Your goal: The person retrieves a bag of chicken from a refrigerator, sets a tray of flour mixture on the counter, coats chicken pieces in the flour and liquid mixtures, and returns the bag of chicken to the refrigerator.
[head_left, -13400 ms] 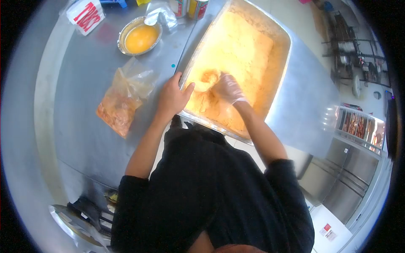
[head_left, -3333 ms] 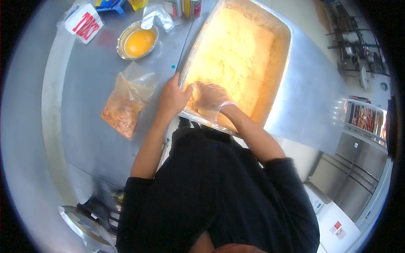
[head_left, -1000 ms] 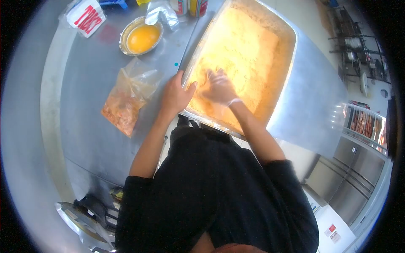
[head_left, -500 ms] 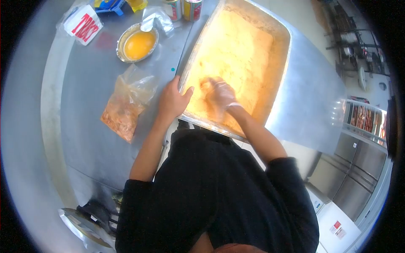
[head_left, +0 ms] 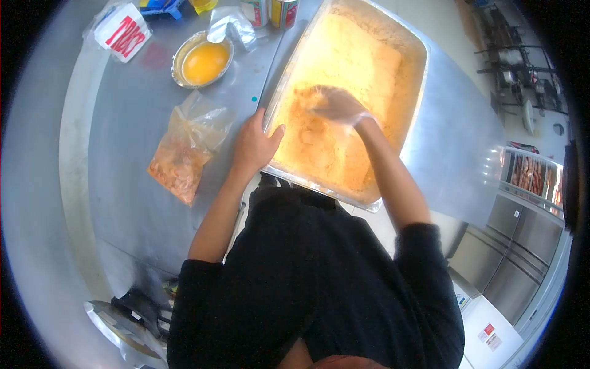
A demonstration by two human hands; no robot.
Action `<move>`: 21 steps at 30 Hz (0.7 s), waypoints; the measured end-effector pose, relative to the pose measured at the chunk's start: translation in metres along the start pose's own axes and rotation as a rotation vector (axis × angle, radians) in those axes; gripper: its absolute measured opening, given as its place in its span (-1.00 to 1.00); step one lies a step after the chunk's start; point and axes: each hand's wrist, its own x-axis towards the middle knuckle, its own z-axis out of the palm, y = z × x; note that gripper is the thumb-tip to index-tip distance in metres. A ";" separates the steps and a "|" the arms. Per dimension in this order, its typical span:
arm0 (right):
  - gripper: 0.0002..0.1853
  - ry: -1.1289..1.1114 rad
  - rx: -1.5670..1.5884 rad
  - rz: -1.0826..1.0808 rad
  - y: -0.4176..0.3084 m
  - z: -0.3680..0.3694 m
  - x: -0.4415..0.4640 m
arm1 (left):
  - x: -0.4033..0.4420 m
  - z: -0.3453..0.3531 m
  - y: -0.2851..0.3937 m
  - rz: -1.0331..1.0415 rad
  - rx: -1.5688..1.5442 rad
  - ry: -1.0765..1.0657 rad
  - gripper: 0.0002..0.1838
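A deep rectangular metal pan point(head_left: 422, 80) holds a thick layer of yellow-orange powder or crumbs point(head_left: 362, 55). My left hand point(head_left: 257, 144) grips the pan's near left side, its thumb over the rim and the other fingers along the outside wall. Over the left part of the powder is my right hand point(head_left: 341, 106), in a clear plastic glove. Motion smears its fingers, so what they hold, if anything, does not show. Below that hand the powder has a shallow hollow and small clumps.
Left of the pan, a clear bag point(head_left: 184, 154) of orange-brown bits lies on the steel table point(head_left: 129, 172). Beyond it stand a foil bowl of yellow liquid point(head_left: 203, 64), crumpled foil point(head_left: 232, 27), tins point(head_left: 284, 12) and a white packet with red letters point(head_left: 126, 34).
My right hand has moved up and a little right across the powder, uncovering the hollow. My left hand keeps its grip on the rim. The view has shifted slightly.
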 end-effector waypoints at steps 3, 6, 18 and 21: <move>-0.36 -0.071 -0.004 0.060 -0.002 0.025 0.047 | 0.002 0.002 -0.001 0.017 -0.020 0.005 -0.25; -0.43 -0.023 0.001 0.004 0.012 0.067 0.055 | 0.005 0.002 -0.004 0.022 -0.023 0.002 -0.25; -0.25 -0.114 0.182 0.202 0.014 -0.005 -0.021 | 0.001 0.007 -0.004 0.139 0.000 0.130 -0.48; -0.21 -0.110 -0.329 -0.173 0.012 0.023 -0.052 | 0.000 0.006 -0.003 0.139 0.013 0.137 -0.48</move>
